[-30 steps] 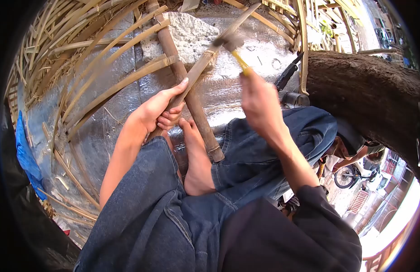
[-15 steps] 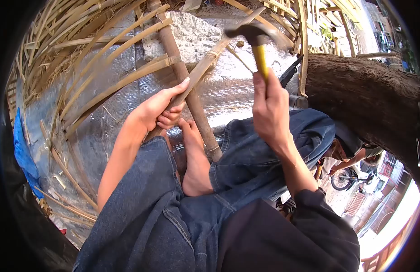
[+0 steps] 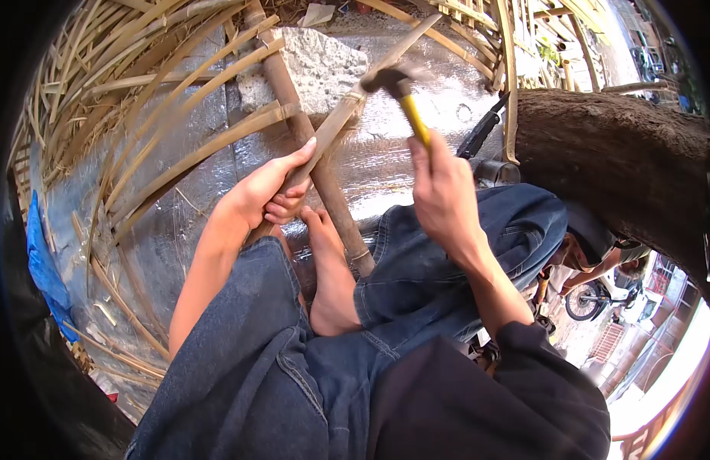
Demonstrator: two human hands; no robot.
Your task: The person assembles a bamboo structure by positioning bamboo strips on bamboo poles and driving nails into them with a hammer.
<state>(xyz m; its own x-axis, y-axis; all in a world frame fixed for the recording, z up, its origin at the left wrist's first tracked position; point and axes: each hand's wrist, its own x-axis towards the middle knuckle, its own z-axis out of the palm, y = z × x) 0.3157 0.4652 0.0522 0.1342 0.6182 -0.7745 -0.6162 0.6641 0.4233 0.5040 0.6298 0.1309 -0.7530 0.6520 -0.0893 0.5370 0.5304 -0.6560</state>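
Observation:
My left hand (image 3: 264,192) is wrapped around a split bamboo piece (image 3: 340,126), its thumb lying along the top. This piece slants up to the right, crossing over a round bamboo pole (image 3: 333,192). Beneath its upper part sits a rough stone block (image 3: 317,65). My right hand (image 3: 445,188) grips the yellow handle of a claw hammer (image 3: 413,115). The hammer's dark head is at the bamboo's side near a node, slightly blurred; whether it touches cannot be made out.
Curved bamboo strips (image 3: 209,138) fan out at left from a woven frame. A silvery sheet (image 3: 401,161) covers the ground. On the right lie a black-handled knife (image 3: 481,134), a metal can (image 3: 497,172) and a thick log (image 3: 608,130). My bare foot (image 3: 332,284) rests beside the pole. Another person (image 3: 600,264) is behind.
The hammer and my right hand have moved down and left, bringing the head close to the bamboo piece. My left hand keeps its hold. The whole view has shifted slightly.

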